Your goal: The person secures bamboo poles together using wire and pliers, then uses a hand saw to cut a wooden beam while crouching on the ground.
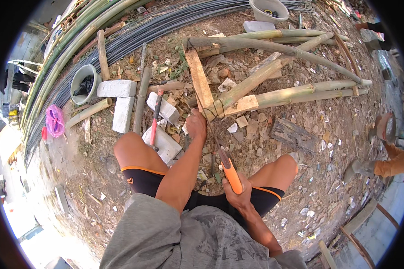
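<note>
My right hand (238,192) is wrapped round the orange handle of a handsaw (230,172). The saw's narrow blade runs up and away from me to the near corner of a frame of bamboo poles (256,83). At that corner my left hand (196,124) is closed on the lower end of a wooden plank (199,80), close to the blade. Dark wire is tied round the joint, where a second short wooden piece (240,105) lies along a pole. The exact contact between blade and wood is too small to make out.
A hammer (155,119) with a red grip leans over pale blocks (165,144) by my left knee. White bricks (122,112), a grey bucket (85,84) and a pink plastic bag (55,121) lie further left. Metal rods (166,22) stretch behind. Another person's boot (361,169) is at right.
</note>
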Demonstrator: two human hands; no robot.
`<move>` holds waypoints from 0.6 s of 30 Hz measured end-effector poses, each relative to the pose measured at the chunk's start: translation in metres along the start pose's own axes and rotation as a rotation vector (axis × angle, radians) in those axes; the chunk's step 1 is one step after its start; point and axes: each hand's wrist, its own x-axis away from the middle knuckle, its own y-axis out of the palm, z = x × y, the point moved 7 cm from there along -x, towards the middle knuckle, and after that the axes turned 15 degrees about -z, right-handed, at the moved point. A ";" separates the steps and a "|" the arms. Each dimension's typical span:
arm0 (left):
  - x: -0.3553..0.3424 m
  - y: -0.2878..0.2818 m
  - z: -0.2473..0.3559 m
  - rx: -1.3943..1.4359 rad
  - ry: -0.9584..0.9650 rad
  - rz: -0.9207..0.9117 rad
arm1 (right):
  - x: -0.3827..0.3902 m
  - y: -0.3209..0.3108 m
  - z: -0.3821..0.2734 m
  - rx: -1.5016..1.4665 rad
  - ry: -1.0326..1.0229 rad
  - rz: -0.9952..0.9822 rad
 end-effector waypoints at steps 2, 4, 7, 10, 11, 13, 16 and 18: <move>0.001 0.002 -0.005 0.006 -0.045 0.042 | -0.001 0.004 0.001 0.009 -0.013 0.014; -0.005 0.002 -0.011 0.010 -0.046 0.051 | -0.001 0.008 0.003 0.002 0.021 0.013; -0.014 0.003 -0.016 0.003 -0.020 0.008 | -0.003 0.011 0.004 -0.046 0.050 0.023; -0.019 0.005 -0.015 -0.011 -0.002 -0.027 | 0.000 0.011 0.011 -0.081 0.048 0.017; -0.020 0.004 -0.016 -0.014 -0.009 -0.014 | 0.001 0.012 0.013 -0.072 0.051 0.003; -0.018 0.004 -0.015 -0.002 0.004 -0.020 | 0.003 0.011 0.005 -0.041 0.054 0.025; -0.012 0.005 -0.009 0.026 0.019 -0.035 | 0.003 0.012 -0.007 0.007 0.061 0.046; -0.009 0.006 -0.008 0.045 0.020 -0.042 | 0.000 0.014 -0.011 0.027 0.064 0.044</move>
